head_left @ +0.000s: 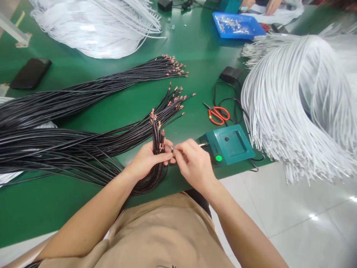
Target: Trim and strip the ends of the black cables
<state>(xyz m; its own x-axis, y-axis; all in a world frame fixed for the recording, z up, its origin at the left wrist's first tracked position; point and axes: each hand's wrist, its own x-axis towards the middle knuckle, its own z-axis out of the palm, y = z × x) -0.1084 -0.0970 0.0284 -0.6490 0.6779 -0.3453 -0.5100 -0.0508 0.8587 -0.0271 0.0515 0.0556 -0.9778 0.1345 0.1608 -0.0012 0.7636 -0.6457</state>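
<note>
My left hand (147, 158) is closed round a bent bunch of black cables (156, 136), whose red and yellowish wire ends point up. Thumb and index finger of my right hand (193, 162) pinch the tip of one cable at my left fingertips; that tip is mostly hidden. Just right of my right hand sits a green machine (232, 145) with a thin metal shaft and a bright green button. More black cables (111, 137) lie to the left, with a second bundle (106, 87) behind them.
Orange-handled scissors (219, 114) and a black adapter (230, 74) lie behind the machine. White cables (279, 85) hang over the right edge; others (95, 26) lie back left. A phone (30, 73) is at left. Another person's hands (272, 6) are beyond a blue tray (238, 26).
</note>
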